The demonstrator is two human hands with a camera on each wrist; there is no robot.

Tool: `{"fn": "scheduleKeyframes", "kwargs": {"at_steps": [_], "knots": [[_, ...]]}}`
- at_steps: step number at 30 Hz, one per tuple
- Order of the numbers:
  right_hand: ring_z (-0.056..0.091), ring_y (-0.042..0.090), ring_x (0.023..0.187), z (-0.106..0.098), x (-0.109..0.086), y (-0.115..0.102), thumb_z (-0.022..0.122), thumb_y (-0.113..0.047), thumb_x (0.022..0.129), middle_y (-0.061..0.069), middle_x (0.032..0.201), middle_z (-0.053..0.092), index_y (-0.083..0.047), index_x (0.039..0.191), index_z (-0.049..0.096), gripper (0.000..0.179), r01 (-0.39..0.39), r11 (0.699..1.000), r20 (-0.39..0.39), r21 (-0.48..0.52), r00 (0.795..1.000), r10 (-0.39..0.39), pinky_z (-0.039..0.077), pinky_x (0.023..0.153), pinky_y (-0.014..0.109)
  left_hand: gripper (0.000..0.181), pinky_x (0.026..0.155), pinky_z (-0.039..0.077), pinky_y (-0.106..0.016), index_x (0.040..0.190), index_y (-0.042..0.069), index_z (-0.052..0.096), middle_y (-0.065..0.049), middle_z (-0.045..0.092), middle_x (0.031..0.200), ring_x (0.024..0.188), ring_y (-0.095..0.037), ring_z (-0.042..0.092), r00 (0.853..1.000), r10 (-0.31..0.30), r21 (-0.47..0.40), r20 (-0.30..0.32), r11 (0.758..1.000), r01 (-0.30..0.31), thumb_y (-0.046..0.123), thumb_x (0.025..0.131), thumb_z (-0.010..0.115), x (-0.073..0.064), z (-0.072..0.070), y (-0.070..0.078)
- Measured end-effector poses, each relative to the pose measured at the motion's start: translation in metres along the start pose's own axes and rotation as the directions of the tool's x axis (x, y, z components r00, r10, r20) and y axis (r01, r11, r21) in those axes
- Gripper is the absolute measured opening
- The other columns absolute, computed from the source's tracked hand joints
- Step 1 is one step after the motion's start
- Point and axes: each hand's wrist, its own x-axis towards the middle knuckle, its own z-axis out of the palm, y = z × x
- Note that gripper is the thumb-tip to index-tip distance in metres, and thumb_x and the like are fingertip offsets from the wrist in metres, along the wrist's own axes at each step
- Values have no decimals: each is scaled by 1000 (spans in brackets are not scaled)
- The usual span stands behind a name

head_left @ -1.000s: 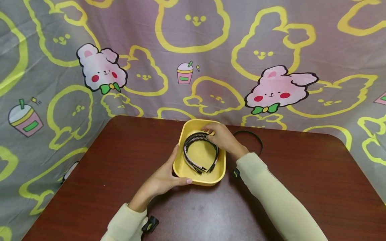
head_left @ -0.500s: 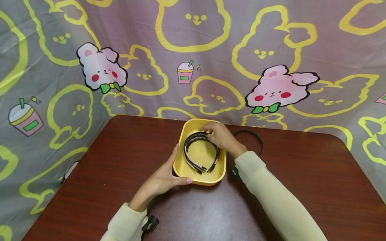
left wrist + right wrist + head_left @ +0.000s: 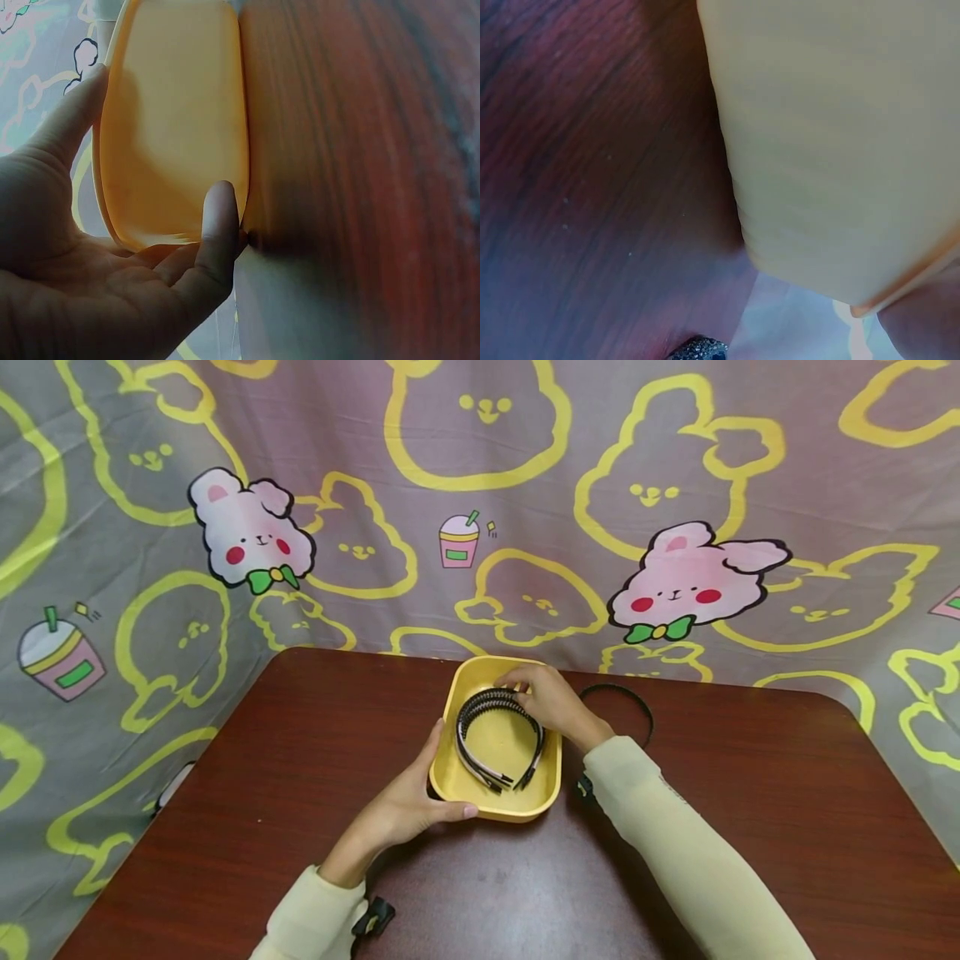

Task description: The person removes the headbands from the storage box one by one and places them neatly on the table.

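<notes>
A yellow plastic box [image 3: 501, 750] stands at the back middle of the table. Inside lie several headbands [image 3: 480, 703], dark and toothed along the top, some with pale pink arms. My left hand [image 3: 397, 806] grips the near left corner of the box, thumb at the front rim. In the left wrist view, the fingers of that hand [image 3: 112, 289] curl round the box wall [image 3: 180, 112]. Over the back right rim reaches my right hand [image 3: 551, 697], its fingers curled onto the top of the headbands. The box wall [image 3: 825, 150] hides those fingertips in the right wrist view.
One thin black headband [image 3: 652, 720] lies on the table right of the box, partly behind my right forearm. A glittery black piece [image 3: 699, 349] shows at the bottom of the right wrist view. The brown table [image 3: 315, 727] meets a patterned curtain [image 3: 510, 518] behind the box.
</notes>
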Motion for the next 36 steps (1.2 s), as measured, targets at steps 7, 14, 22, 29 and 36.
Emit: {"fn": "scheduleKeyframes", "kwargs": {"at_steps": [7,14,22,29,36], "knots": [[65,23,87,-2,1,1,60,14,92,10,116,77,-8,116,80,39,36,999,-18,-13,999,-37,53,77,37,130,129,20,-58,170,22,-2,-10,13,176,160,-36,23,1000,-1,4,-2,1000,1,29,82,92,0,0,-1],[65,24,89,-8,0,-3,56,17,88,12,115,77,-7,117,80,45,57,998,-41,-20,997,-58,52,79,36,129,129,21,-58,171,22,0,-12,17,176,159,-36,26,1000,4,12,-15,1000,-4,29,81,93,-1,0,0],[65,25,88,-19,-3,-8,54,17,89,13,114,77,-6,117,80,45,55,998,-76,-24,995,-57,53,78,38,130,129,22,-57,170,24,0,-13,19,175,158,-36,27,1000,-1,-1,-21,1000,1,28,80,93,-2,1,0],[66,28,94,-28,-6,-9,56,14,94,14,123,74,-8,122,79,42,12,1000,-69,-9,998,-12,51,78,38,130,129,21,-58,170,24,0,-13,17,175,159,-36,26,1000,-1,2,-21,1000,1,29,80,93,-2,1,-1],[64,27,93,-39,-10,-6,56,14,95,14,125,72,-9,126,77,44,-26,999,-70,-20,997,24,48,73,35,130,129,20,-58,170,22,-1,-13,16,176,159,-36,25,1000,10,0,-17,1000,-10,28,80,93,-1,1,-1]]}}
